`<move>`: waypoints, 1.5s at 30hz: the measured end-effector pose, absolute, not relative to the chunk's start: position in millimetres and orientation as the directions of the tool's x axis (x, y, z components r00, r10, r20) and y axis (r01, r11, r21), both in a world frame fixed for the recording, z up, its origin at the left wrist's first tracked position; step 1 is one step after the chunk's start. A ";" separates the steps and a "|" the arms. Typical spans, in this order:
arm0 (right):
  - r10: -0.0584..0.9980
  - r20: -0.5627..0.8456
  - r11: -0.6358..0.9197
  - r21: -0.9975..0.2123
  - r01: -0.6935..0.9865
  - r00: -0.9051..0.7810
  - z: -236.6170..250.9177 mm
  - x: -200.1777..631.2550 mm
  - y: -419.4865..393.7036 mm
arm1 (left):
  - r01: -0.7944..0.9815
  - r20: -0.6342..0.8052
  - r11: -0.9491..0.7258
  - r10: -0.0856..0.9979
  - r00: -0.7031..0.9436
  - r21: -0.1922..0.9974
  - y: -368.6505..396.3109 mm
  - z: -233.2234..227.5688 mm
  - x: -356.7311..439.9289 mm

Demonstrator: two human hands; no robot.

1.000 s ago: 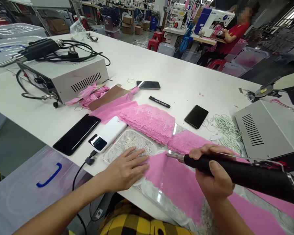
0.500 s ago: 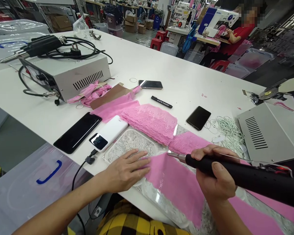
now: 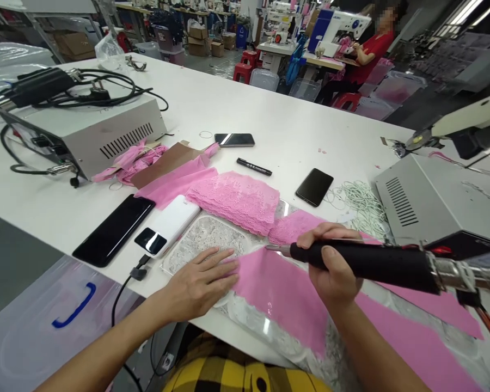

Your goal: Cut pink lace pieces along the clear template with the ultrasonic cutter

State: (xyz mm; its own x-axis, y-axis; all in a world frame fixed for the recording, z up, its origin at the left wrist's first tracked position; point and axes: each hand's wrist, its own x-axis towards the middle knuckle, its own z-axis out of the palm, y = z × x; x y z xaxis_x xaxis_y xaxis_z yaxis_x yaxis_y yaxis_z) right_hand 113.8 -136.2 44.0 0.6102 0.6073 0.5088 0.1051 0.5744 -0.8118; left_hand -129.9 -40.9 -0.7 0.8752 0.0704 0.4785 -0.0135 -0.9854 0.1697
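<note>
Left hand (image 3: 202, 280) lay spread flat on the pink fabric strip (image 3: 286, 294), at the desk (image 3: 269, 117) front edge. Right hand (image 3: 330, 267) gripped the black cutting tool (image 3: 367, 261); its tip had stayed at the strip's far edge over the last second.

Left hand (image 3: 202, 280) lies flat, fingertips (image 3: 228, 267) pinning the pink fabric's (image 3: 281, 294) edge. Right hand (image 3: 330, 267) grips a black cutting tool (image 3: 367, 260), its metal tip just past those fingertips, over the fabric.
</note>
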 end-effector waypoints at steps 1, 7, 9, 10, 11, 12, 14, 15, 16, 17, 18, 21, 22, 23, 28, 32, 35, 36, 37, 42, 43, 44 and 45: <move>0.603 0.504 0.576 -0.811 0.099 0.618 45.6 114.5 -136.4 | -0.019 0.482 -0.986 0.065 0.873 0.168 -40.0 -1.1 -130.5; 0.540 0.484 0.576 -0.809 0.117 0.688 75.2 133.7 -160.9 | -0.034 0.498 -0.988 0.046 0.866 0.150 -44.2 11.1 -125.7; 0.512 0.470 0.563 -0.816 0.133 0.719 83.4 142.6 -175.7 | -0.055 0.514 -0.986 0.035 0.857 0.159 -53.1 17.8 -114.9; 0.492 0.462 0.559 -0.817 0.138 0.738 85.4 146.8 -183.3 | -0.075 0.525 -0.983 0.024 0.851 0.166 -58.8 20.3 -107.2; 0.473 0.451 0.556 -0.819 0.141 0.757 85.9 150.8 -190.9 | -0.097 0.531 -0.980 0.011 0.847 0.174 -65.1 22.0 -98.3; 0.459 0.437 0.550 -0.823 0.139 0.774 85.1 154.4 -198.2 | -0.114 0.531 -0.977 0.000 0.847 0.182 -71.7 22.9 -88.5; 0.443 0.400 0.526 -0.841 0.129 0.802 80.2 161.0 -212.2 | -0.135 0.508 -0.973 -0.020 0.861 0.190 -84.7 23.0 -68.0; 0.441 0.383 0.509 -0.852 0.125 0.812 76.8 164.0 -218.8 | -0.136 0.489 -0.973 -0.028 0.872 0.188 -90.6 22.4 -58.2; 0.437 0.371 0.496 -0.859 0.125 0.819 73.0 166.9 -224.9 | -0.135 0.465 -0.973 -0.035 0.885 0.185 -95.9 21.6 -49.4; 0.431 0.365 0.487 -0.864 0.128 0.825 69.2 169.5 -230.5 | -0.130 0.434 -0.975 -0.039 0.900 0.180 -100.5 20.6 -41.8; 0.422 0.360 0.481 -0.867 0.131 0.832 65.5 172.0 -235.4 | -0.123 0.398 -0.977 -0.045 0.916 0.174 -104.1 19.5 -35.6; 0.398 0.334 0.481 -0.869 0.116 0.854 56.7 177.7 -245.8 | -0.103 0.279 -0.983 -0.057 0.959 0.152 -109.0 15.2 -25.5; 0.392 0.324 0.483 -0.869 0.107 0.861 54.7 179.0 -247.8 | -0.097 0.246 -0.985 -0.060 0.967 0.144 -109.1 13.6 -24.5; 0.387 0.317 0.487 -0.868 0.100 0.866 53.2 180.1 -249.2 | -0.094 0.223 -0.986 -0.062 0.973 0.136 -108.6 11.9 -24.4; 0.366 0.322 0.510 -0.854 0.102 0.873 51.2 181.6 -251.6 | -0.087 0.168 -0.987 -0.063 0.984 0.136 -105.3 6.1 -27.9; 0.377 0.358 0.520 -0.845 0.124 0.854 50.1 180.3 -251.3 | -0.085 0.177 -0.985 -0.058 0.982 0.150 -104.9 4.3 -29.2; 0.385 0.386 0.533 -0.834 0.139 0.838 47.8 179.0 -249.7 | -0.082 0.196 -0.985 -0.051 0.979 0.155 -105.2 2.5 -29.5; 0.392 0.390 0.533 -0.834 0.139 0.833 47.1 178.6 -249.0 | -0.080 0.202 -0.984 -0.047 0.978 0.157 -105.3 1.8 -29.5; 0.398 0.391 0.532 -0.835 0.139 0.830 46.5 178.2 -248.3 | -0.079 0.207 -0.984 -0.045 0.977 0.159 -105.5 1.2 -29.6; 0.406 0.396 0.512 -0.845 0.154 0.824 45.3 177.1 -245.9 | -0.076 0.230 -0.982 -0.035 0.973 0.172 -106.2 -0.9 -29.6; 0.411 0.397 0.506 -0.848 0.157 0.821 45.3 177.1 -245.8 | -0.074 0.231 -0.981 -0.032 0.972 0.177 -106.4 -0.9 -29.6; 0.417 0.400 0.502 -0.850 0.161 0.816 45.2 177.3 -245.8 | -0.071 0.229 -0.981 -0.028 0.973 0.181 -106.6 -0.8 -29.6; 0.422 0.406 0.501 -0.849 0.165 0.810 45.3 177.4 -245.8 | -0.069 0.227 -0.981 -0.026 0.973 0.181 -106.8 -0.7 -29.6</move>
